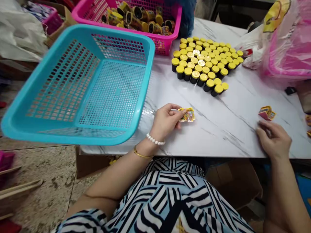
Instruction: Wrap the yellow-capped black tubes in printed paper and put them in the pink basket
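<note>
My left hand (pixel 167 119) pinches a small stack of yellow printed plastic packets (pixel 187 115) between thumb and fingers, just over the marble-patterned table. A pearl bracelet and a gold bangle circle that wrist. Over on the right, my right hand (pixel 274 137) is low at the table's front edge, its fingers loosely bent and somewhat apart, with nothing visible in them. Right beyond its fingertips lies a small folded pile of similar yellow and red packets (pixel 266 113); whether they touch I cannot tell. Several black jars with yellow lids (pixel 201 63) stand upright in a tight group farther back.
An aqua perforated basket (pixel 145 84) sits at the left, overhanging the table's edge. Behind it, a pink basket (pixel 175 32) holds several yellow-lidded jars (pixel 143 19) lying jumbled. A pink tub (pixel 286 61) with clear plastic bags is at the right. Cardboard boxes (pixel 233 181) stand under the table.
</note>
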`<control>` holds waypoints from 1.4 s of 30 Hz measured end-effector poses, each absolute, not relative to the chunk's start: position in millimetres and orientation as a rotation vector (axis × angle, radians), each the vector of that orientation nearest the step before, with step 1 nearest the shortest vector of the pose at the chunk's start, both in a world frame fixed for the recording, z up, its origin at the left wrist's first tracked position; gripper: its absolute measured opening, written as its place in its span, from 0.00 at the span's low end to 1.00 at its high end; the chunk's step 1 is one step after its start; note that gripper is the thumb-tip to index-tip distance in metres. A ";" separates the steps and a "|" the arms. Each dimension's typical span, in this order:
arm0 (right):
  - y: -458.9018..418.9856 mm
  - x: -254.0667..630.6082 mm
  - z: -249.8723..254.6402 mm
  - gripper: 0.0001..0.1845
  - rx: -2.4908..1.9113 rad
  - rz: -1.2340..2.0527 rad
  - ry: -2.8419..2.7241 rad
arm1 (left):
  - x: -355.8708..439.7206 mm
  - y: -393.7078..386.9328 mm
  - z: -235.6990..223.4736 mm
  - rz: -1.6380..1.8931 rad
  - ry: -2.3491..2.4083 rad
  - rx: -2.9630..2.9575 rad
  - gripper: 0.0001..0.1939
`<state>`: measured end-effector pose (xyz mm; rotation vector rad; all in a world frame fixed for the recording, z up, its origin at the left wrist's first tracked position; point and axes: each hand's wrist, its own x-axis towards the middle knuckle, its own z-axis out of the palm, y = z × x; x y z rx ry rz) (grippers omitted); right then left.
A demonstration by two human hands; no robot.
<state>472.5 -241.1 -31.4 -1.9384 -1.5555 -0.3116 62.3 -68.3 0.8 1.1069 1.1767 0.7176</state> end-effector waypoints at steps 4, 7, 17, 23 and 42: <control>-192.6 424.9 -0.4 0.12 -1.776 -0.276 -1.783 | 60.5 -69.9 -4.0 0.720 1.223 1.367 0.20; -160.3 360.0 23.7 0.12 -1.567 -0.067 -1.921 | 47.8 -81.4 -7.5 0.842 1.357 1.708 0.19; -76.7 296.5 0.8 0.20 -1.547 0.435 -2.273 | 65.0 -83.2 -0.2 0.408 1.426 2.450 0.22; -92.5 284.5 -3.9 0.11 -1.684 0.296 -2.084 | 55.4 -74.5 -10.4 0.629 1.324 2.412 0.21; -124.5 262.3 -19.6 0.14 -1.361 -0.166 -2.042 | 38.3 -80.0 5.8 0.759 1.194 1.525 0.24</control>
